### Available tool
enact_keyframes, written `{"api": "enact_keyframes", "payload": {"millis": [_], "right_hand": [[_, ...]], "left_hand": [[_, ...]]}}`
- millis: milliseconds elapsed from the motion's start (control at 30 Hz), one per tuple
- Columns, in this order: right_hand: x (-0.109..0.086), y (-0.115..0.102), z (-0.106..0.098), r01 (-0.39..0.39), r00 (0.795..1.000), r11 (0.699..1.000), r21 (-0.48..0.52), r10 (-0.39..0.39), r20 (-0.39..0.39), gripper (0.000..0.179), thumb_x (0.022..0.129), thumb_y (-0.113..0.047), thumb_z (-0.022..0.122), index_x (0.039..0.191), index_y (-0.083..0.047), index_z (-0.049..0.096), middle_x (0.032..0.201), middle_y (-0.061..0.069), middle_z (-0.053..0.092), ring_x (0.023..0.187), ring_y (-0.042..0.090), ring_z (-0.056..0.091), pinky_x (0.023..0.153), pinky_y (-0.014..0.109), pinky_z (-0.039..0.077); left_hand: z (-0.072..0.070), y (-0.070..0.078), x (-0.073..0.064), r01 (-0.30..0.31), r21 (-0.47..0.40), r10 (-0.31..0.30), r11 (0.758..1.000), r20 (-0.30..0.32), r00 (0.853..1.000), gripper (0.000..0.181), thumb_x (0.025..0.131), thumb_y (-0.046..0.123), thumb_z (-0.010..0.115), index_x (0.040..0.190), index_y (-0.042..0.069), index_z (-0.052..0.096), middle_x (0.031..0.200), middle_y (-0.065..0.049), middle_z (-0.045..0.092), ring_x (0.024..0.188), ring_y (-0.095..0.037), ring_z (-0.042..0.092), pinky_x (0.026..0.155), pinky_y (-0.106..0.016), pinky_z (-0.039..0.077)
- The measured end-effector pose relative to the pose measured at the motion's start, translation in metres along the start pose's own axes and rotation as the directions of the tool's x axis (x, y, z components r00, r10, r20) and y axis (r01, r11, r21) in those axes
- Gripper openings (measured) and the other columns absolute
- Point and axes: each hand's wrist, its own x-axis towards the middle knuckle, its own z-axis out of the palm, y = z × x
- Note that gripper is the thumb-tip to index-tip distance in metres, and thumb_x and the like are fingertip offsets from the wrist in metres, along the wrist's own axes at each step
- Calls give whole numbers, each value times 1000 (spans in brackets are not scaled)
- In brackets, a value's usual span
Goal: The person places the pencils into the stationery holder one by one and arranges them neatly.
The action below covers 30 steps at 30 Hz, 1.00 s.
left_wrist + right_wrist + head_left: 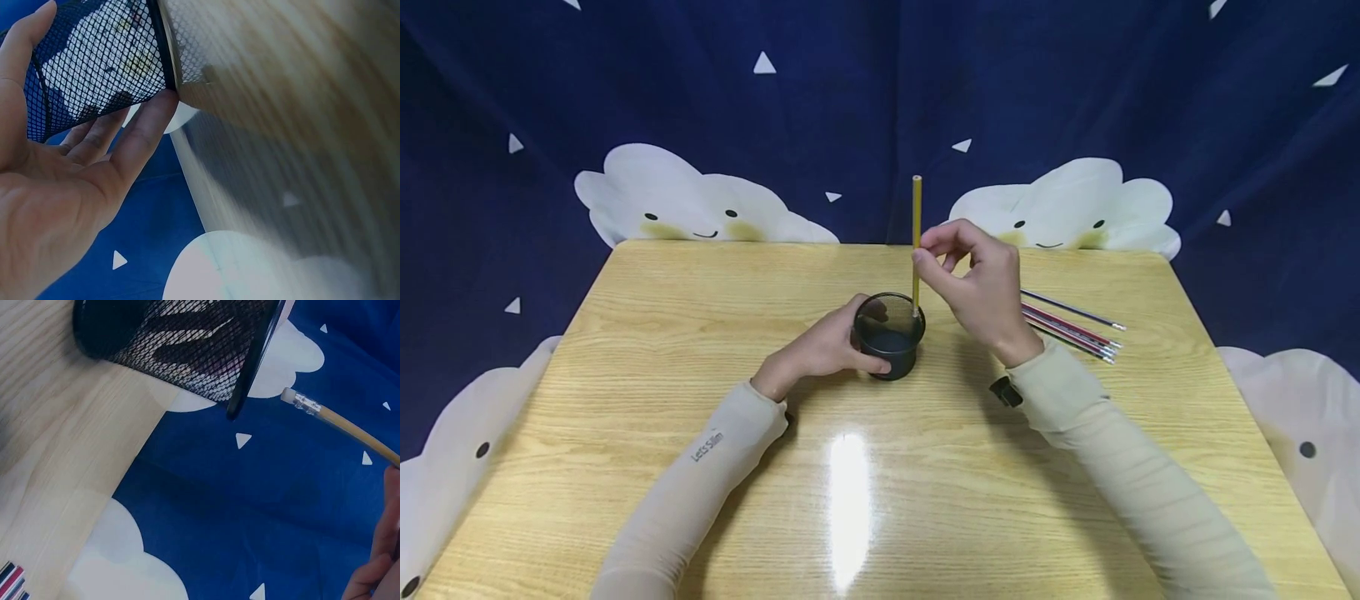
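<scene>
A black mesh pencil cup [891, 354] stands upright on the wooden table, and no pencils show inside it. My left hand [831, 342] grips it from the left, the thumb at the near side and the fingers round the back; the left wrist view shows fingers against the mesh [106, 62]. My right hand [981, 283] pinches a yellow pencil [917, 212] between thumb and fingertips. The pencil is held upright with its eraser end [297, 400] down; in the right wrist view that end is just beyond the cup's rim [250, 375], apart from it.
Several pencils [1071, 329] in dark and red colours lie in a loose bundle on the table [700, 308], right of my right hand, erasers towards the right. Behind the table's far edge hangs a dark blue curtain [850, 108] with white clouds and triangles.
</scene>
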Motion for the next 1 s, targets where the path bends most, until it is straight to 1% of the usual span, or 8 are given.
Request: {"api": "enact_keyframes", "payload": {"millis": [133,367,533,667,867,1000], "right_hand": [[0,0,6,29,999,999,-20,-29,18,9,95,-5,78,99,2,75,85,9,77,71,13,64,67,24,50],[1,-2,11,61,998,998,-24,-61,23,8,95,-4,78,97,3,74,85,9,77,70,14,65,67,23,51],[2,-2,13,59,998,998,-25,-58,23,9,95,-5,78,97,3,74,85,10,77,70,14,65,68,21,51],[2,0,15,47,999,998,-32,-46,27,10,95,-6,78,97,2,74,84,9,77,69,13,64,67,23,51],[0,4,19,36,999,998,-58,-35,27,10,94,-8,79,96,1,75,82,8,77,67,13,64,66,20,49],[-2,7,22,25,999,997,-70,-23,26,9,93,-7,80,95,0,75,82,7,77,67,14,63,66,19,48]], "left_hand": [[0,0,1,-6,5,6,1000,2,1000,90,79,11,99,151,-4,46,143,-20,63,134,-32,58,118,-46,40],[-1,0,1,-12,9,12,1000,-3,1000,87,79,13,99,148,-2,48,143,-21,62,134,-34,58,118,-48,41],[-1,0,1,4,21,-4,1000,-1,1000,86,80,13,99,148,0,48,144,-19,62,135,-32,57,118,-46,41],[-1,0,1,9,23,-9,1000,3,1000,87,81,13,99,149,1,47,145,-18,62,136,-30,57,118,-45,41],[-1,-1,1,-7,12,7,1000,4,1000,86,80,14,99,148,0,48,144,-21,62,135,-34,58,118,-47,40],[-1,-1,1,-1,10,1,1000,8,1000,85,81,14,99,147,0,48,144,-21,62,135,-34,58,117,-47,41]]}}
